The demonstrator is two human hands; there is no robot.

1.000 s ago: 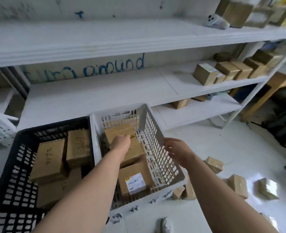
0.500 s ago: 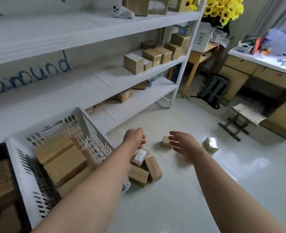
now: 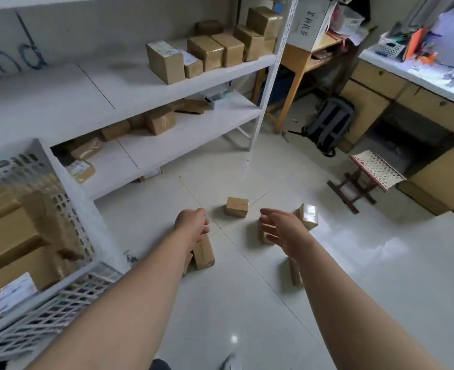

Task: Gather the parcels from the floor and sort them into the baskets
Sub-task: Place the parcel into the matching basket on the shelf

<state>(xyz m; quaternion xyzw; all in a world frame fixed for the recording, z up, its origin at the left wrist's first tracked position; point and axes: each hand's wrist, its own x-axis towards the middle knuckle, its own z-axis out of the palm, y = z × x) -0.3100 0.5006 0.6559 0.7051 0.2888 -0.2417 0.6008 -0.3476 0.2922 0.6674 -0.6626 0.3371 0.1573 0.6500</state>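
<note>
Several brown cardboard parcels lie on the white tiled floor. One small parcel (image 3: 237,206) sits just beyond my hands, and a taped one (image 3: 308,216) stands to its right. Another parcel (image 3: 203,254) lies under my left forearm. A further one (image 3: 295,272) is partly hidden by my right arm. My left hand (image 3: 192,224) hovers above the floor with loosely curled fingers and holds nothing. My right hand (image 3: 282,228) is spread open and empty, in front of a parcel it mostly hides. The white basket (image 3: 87,233) at the left holds several parcels.
A white shelf unit (image 3: 188,129) with more parcels runs along the left and back. A small wooden stool (image 3: 367,174), a grey backpack (image 3: 327,124) and a desk with drawers (image 3: 396,94) stand to the right. My shoe shows at the bottom edge.
My left hand has left the white basket and both hands have swung right and out over the floor parcels. The view has turned from the baskets toward the floor.
</note>
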